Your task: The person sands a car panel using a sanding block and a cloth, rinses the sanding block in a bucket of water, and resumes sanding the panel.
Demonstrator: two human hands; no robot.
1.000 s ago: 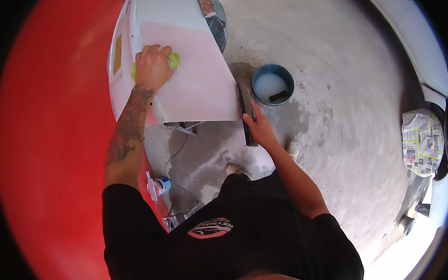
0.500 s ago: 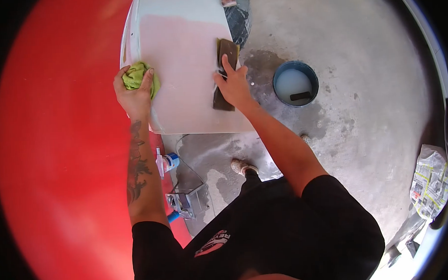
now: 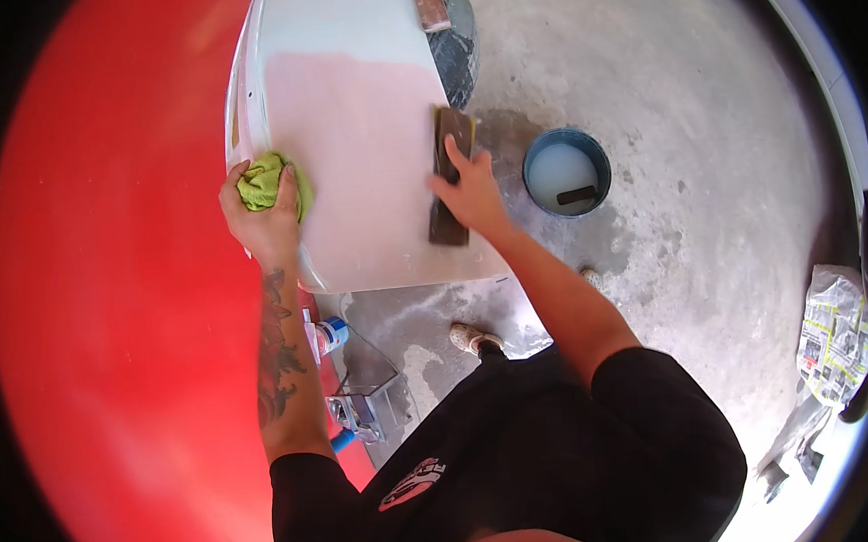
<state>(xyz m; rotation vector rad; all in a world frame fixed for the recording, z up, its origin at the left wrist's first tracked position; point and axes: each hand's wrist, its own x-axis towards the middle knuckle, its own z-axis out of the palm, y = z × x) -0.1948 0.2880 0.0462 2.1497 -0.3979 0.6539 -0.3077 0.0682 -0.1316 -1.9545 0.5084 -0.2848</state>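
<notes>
Here, a long dark-brown rectangular block (image 3: 451,218) lies against a broad, smooth white-and-pale-pink panel (image 3: 354,169), by its 3 o'clock edge. The right hand (image 3: 476,193) is clamped on the block, one finger stretched along its top. Over at the panel's 9 o'clock edge, the left hand (image 3: 263,224) is closed around a crumpled lime-green cloth (image 3: 265,184). From the block, a round dark-blue bucket (image 3: 565,135) of cloudy liquid stands at 3 o'clock on the grey floor (image 3: 698,166), with a small black rectangular piece (image 3: 577,195) inside. Toward 12 o'clock lies a reddish-brown block (image 3: 431,5); at 6 o'clock, a beige clog (image 3: 463,338); at 7 o'clock, a blue-and-white can (image 3: 333,334); far out at 4 o'clock, a newsprint-patterned cover (image 3: 833,343). A large glossy red surface (image 3: 118,244) spreads at 9 o'clock from the left hand.
</notes>
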